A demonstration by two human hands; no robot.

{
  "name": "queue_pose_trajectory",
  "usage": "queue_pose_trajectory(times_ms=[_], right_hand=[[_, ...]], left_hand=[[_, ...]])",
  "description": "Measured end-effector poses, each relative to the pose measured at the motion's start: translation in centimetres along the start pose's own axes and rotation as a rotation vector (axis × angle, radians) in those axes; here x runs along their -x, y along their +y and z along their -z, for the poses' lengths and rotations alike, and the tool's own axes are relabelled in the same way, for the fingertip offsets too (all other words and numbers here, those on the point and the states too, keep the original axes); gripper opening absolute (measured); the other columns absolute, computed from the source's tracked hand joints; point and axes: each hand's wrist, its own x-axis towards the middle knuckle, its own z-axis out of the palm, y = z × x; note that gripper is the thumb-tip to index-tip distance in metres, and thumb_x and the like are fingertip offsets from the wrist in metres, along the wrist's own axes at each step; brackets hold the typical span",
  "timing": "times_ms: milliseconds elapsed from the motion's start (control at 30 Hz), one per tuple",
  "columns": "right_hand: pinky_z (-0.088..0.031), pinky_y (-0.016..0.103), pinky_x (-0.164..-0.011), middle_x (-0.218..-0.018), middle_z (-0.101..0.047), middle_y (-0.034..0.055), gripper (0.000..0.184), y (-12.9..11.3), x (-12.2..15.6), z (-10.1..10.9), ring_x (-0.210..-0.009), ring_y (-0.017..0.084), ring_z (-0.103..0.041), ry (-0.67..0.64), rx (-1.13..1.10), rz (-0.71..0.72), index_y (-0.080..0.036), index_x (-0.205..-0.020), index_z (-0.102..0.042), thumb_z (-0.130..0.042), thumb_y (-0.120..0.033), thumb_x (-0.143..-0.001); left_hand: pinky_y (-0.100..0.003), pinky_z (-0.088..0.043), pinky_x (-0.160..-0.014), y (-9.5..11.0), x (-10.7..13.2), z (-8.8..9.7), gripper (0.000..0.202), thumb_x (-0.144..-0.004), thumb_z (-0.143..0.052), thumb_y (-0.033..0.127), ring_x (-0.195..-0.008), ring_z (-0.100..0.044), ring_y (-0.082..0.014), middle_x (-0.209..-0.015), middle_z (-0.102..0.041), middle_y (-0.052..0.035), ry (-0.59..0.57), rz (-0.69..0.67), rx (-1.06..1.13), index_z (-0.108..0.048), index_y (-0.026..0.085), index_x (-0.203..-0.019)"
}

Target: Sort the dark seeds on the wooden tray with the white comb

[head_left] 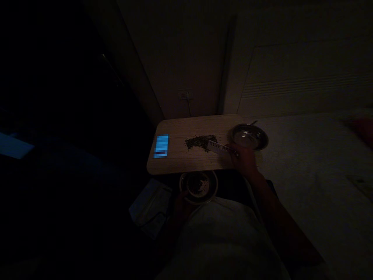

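Note:
In dim light, my right hand [244, 159] is closed around a flat pale tool [218, 147] with a row of dark marks along it. The tool's far end touches a spread pile of small dark bits [199, 142] on a wooden-topped table [180, 161]. Below the table's near edge, my left hand [182, 202] grips the left rim of a metal bowl [215, 186], its fingers mostly in shadow. Dark bits lie inside that bowl over a paler bottom. Just beyond my right hand, a second shiny metal bowl [264, 137] holds a utensil whose handle sticks out.
A phone with a lit, blurred screen [161, 146] lies at the table's left end. Behind the table is a wall socket [185, 95] with a plugged-in cord. A pale box-like object [151, 206] stands lower left. A light bed-like surface [305, 155] extends right.

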Motion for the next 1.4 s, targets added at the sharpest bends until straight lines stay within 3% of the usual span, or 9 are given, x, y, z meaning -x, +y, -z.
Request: queue_pose_trajectory(times_ms=[167,300,433,700,1067,1267,1400], right_hand=[[-0.05,0.032,-0.075,-0.099,-0.076,0.0068,0.033,0.2,0.3,0.1,-0.083,0.024,-0.07,-0.014,-0.04,0.004,-0.024,-0.114,-0.07,-0.051,-0.025,-0.087],[-0.051,0.032,-0.075,-0.101,-0.076,0.0072,0.033,0.6,0.6,0.3,-0.084,0.025,-0.07,0.026,-0.071,-0.016,-0.023,-0.114,-0.07,-0.051,-0.026,-0.088],[-0.05,0.032,-0.072,-0.101,-0.076,0.0079,0.033,1.3,0.8,0.4,-0.08,0.024,-0.07,0.041,-0.043,-0.023,-0.022,-0.114,-0.07,-0.051,-0.027,-0.088],[-0.052,0.034,-0.072,-0.103,-0.075,0.0096,0.034,2.3,1.3,0.2,-0.081,0.025,-0.071,0.068,-0.071,-0.027,-0.02,-0.115,-0.069,-0.051,-0.028,-0.087],[-0.052,0.035,-0.081,-0.106,-0.075,0.0083,0.031,2.1,2.1,0.5,-0.091,0.025,-0.07,0.014,-0.177,0.035,-0.019,-0.111,-0.07,-0.053,-0.026,-0.087],[-0.053,0.037,-0.085,-0.109,-0.074,0.0068,0.03,1.8,2.8,0.4,-0.097,0.025,-0.07,-0.058,-0.267,0.066,-0.021,-0.111,-0.07,-0.051,-0.029,-0.09],[-0.052,0.037,-0.087,-0.11,-0.074,0.006,0.03,1.6,2.8,0.5,-0.098,0.024,-0.069,-0.093,-0.31,0.112,-0.021,-0.112,-0.07,-0.05,-0.027,-0.09]], left_hand=[[-0.042,-0.048,-0.096,-0.3,0.0,-0.1,0.039,-0.08,-0.059,0.021,-0.096,-0.07,-0.0283,-0.092,-0.077,-0.0095,0.022,-0.021,-0.037,-0.063,0.012,-0.118],[-0.046,-0.047,-0.097,-0.5,-0.2,-0.3,0.042,-0.078,-0.059,0.02,-0.099,-0.069,-0.0303,-0.096,-0.076,-0.0103,0.003,0.009,-0.044,-0.062,0.013,-0.12],[-0.047,-0.047,-0.097,-0.4,-0.5,-0.6,0.034,-0.079,-0.058,0.022,-0.094,-0.07,-0.0309,-0.09,-0.076,-0.0122,0.0,0.06,-0.083,-0.065,0.01,-0.109],[-0.047,-0.046,-0.098,-0.6,-1.5,0.2,0.038,-0.076,-0.057,0.018,-0.101,-0.068,-0.0323,-0.092,-0.076,-0.0103,-0.013,0.034,-0.077,-0.066,0.015,-0.113],[-0.046,-0.046,-0.097,-0.6,-1.2,-0.7,0.037,-0.076,-0.06,0.02,-0.092,-0.071,-0.0311,-0.089,-0.077,-0.0111,-0.047,0.071,-0.061,-0.067,0.01,-0.112],[-0.042,-0.047,-0.096,-0.7,-1.3,-0.7,0.035,-0.077,-0.06,0.017,-0.091,-0.071,-0.0285,-0.088,-0.077,-0.01,0.003,0.03,-0.075,-0.067,0.01,-0.111],[-0.045,-0.046,-0.097,-0.7,-1.6,-0.2,0.043,-0.076,-0.061,0.017,-0.094,-0.07,-0.0304,-0.091,-0.076,-0.0105,-0.072,0.06,-0.053,-0.064,0.01,-0.118]])
